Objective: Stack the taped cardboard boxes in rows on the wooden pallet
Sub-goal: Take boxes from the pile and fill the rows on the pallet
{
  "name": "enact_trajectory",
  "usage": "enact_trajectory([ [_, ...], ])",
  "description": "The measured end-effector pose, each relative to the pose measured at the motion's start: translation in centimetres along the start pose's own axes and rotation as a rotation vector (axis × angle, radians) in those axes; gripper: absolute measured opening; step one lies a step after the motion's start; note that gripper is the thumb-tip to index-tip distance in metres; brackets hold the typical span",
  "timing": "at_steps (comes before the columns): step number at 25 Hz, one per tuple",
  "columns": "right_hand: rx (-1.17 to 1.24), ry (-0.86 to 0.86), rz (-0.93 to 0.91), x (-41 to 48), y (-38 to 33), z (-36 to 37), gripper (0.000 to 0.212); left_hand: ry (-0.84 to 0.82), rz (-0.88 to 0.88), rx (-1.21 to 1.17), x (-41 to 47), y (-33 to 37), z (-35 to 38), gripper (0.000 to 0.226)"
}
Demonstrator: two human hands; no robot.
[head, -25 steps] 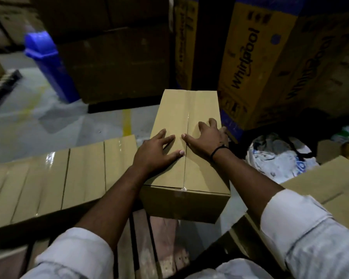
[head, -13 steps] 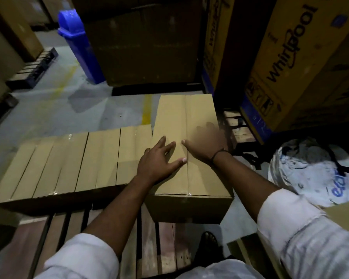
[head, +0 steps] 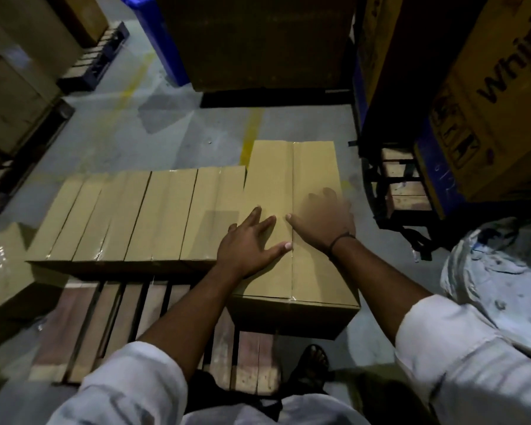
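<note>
Both your hands lie flat, fingers spread: left hand (head: 248, 244) and right hand (head: 323, 220) press the smooth, taped tan cardboard box (head: 292, 179) beneath them, on the slatted wooden pallet (head: 105, 320).

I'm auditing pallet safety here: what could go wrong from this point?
1. The end box seems to jut past the pallet's right edge; it may tip off.
2. It sits out of line with the row, so later rows may not fit flush.
3. A sandalled foot stands just below its corner; a slip could hit toes.
</note>
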State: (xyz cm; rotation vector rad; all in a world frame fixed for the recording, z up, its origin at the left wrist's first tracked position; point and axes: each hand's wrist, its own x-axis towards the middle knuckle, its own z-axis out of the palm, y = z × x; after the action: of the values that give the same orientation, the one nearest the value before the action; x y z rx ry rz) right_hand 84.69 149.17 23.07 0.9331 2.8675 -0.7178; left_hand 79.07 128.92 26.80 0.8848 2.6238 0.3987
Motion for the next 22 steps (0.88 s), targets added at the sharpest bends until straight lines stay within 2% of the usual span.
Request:
enact_trajectory([
  [7, 0.034, -0.029, -0.022, 3.7, 1.3, 4.9, 0.089, -0.052, -0.086, -0.002, 3.5, -3.1, 4.5, 0.094],
  [12, 0.004, -0.014, 0.011, 7.9, 3.6, 14.6, 0.086, -0.03, -0.105, -0.049, 7.6, -7.9, 11.9, 0.089],
  [15, 0.001, 0.007, 0.017, 9.2, 5.6, 21.8, 0.084, -0.091, -0.148, -0.08, 9.2, -11.2, 17.5, 0.087],
  [20, 0.031, -0.036, 0.015, 11.3, 8.1, 31.1, 0.083, -0.162, -0.012, 0.056, 11.7, -18.3, 25.7, 0.083],
  [22, 0.04, -0.021, -0.023, 13.6, 8.1, 33.3, 0.082, -0.143, 0.048, 0.032, 13.4, -21.0, 27.6, 0.083],
])
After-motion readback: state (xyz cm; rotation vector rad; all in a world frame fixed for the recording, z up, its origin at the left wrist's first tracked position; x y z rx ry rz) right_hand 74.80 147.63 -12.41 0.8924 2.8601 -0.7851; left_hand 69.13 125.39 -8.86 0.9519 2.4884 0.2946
